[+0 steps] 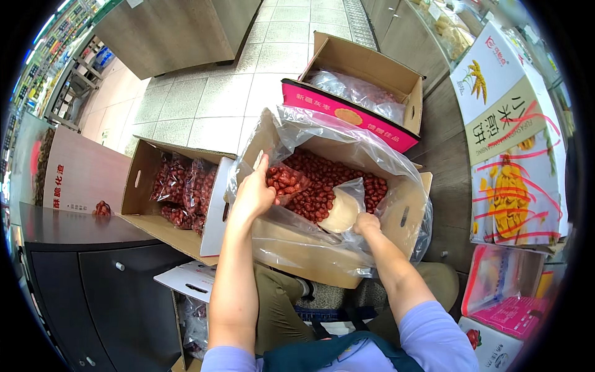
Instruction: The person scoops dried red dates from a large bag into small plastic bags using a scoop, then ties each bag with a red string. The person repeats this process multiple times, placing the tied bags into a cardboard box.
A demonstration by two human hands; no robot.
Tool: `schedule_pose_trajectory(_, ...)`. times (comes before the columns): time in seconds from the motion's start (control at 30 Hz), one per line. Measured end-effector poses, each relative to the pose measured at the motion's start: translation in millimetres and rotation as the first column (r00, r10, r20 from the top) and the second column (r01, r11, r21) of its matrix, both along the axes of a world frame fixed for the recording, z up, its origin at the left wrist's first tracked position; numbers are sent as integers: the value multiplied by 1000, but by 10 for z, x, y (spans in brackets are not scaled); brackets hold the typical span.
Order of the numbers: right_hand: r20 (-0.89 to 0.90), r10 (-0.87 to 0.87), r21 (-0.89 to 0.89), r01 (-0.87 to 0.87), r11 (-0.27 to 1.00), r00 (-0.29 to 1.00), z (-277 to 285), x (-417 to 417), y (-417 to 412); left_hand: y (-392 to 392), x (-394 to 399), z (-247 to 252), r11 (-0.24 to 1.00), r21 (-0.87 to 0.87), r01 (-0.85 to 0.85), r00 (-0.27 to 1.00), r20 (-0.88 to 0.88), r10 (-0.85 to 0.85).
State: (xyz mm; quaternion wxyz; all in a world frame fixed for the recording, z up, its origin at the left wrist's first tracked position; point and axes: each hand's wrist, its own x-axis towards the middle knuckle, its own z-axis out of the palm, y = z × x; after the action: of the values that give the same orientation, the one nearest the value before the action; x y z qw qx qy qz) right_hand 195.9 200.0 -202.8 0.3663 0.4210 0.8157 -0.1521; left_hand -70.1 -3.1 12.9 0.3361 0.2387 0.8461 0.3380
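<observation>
A cardboard box point(274, 232) lined with a clear plastic liner point(367, 139) stands before me, partly filled with loose red dried jujubes point(320, 169). My left hand point(255, 190), over the box's left side, grips the edge of a clear plastic bag point(288, 181) that holds jujubes. The bag rests against the loose fruit. At the right, my right hand point(367, 224) is closed around the near end of a cream-coloured scoop point(343, 211), whose handle the hand hides. The scoop's far edge meets the jujubes.
Left of me, an open carton point(139, 195) holds several filled jujube bags point(186, 186). A pink-fronted carton point(344, 111) with clear bags inside stands beyond the lined box. A dark cabinet point(116, 279) flanks my left, and a tall printed carton point(511, 139) stands at the right. Floor tiles point(223, 93) lie ahead.
</observation>
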Motion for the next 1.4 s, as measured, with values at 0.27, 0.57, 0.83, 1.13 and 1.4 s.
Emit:
schedule_pose_trajectory(0.27, -220, -184, -32, 181, 983, 958, -500, -58, -347, -119, 110, 202, 999, 32, -3, 1000, 21, 3)
schedule_pose_trajectory(0.57, -432, -209, -121, 173, 978, 878, -669, 82, -179, -113, 168, 146, 999, -34, 37, 999, -31, -38)
schedule_pose_trajectory(0.83, -507, -176, -62, 167, 984, 844, -689, 191, -221, -149, 103, -88, 993, -75, 90, 990, -102, -98)
schedule_pose_trajectory(1.13, -828, -221, -64, 304, 950, 516, -105, 42, -157, -153, 63, -365, 989, 8, 146, 989, 30, -146)
schedule_pose_trajectory(1.4, -899, -62, 8, 158, 987, 433, 1235, -60, 173, -74, 90, -514, 980, 10, 199, 969, 149, -199)
